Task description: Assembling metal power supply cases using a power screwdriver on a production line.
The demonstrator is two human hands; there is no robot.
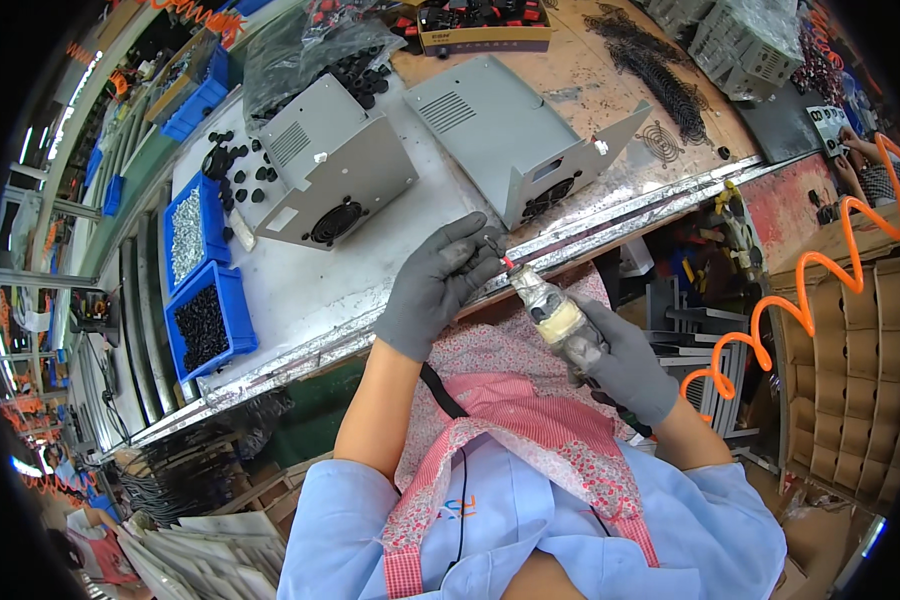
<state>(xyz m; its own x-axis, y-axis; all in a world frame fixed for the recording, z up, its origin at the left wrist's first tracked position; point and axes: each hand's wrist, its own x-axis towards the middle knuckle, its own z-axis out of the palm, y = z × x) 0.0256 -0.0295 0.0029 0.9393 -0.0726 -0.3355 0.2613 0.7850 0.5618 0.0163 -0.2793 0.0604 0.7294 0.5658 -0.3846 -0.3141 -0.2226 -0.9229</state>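
My right hand (628,362), in a grey glove, is wrapped round a power screwdriver (554,314) whose body is bound with worn tape. Its red-collared tip points up and left, toward the fingers of my left hand (438,278). That hand, gloved in grey too, has thumb and fingers drawn together beside the tip; whatever small thing they pinch is too small to name. Just beyond my hands, on the bench, stand a grey sheet-metal housing (340,185) and a second grey housing (500,125), each with vent slots and a black round fan grille.
At the left lie a blue bin of silver screws (187,237) and a blue bin of black screws (202,330). Black knobs (240,175) are scattered nearby. Wire fan guards (660,85) pile up at the back. An orange coiled hose (805,265) hangs right; another person's hand (850,140) is beyond.
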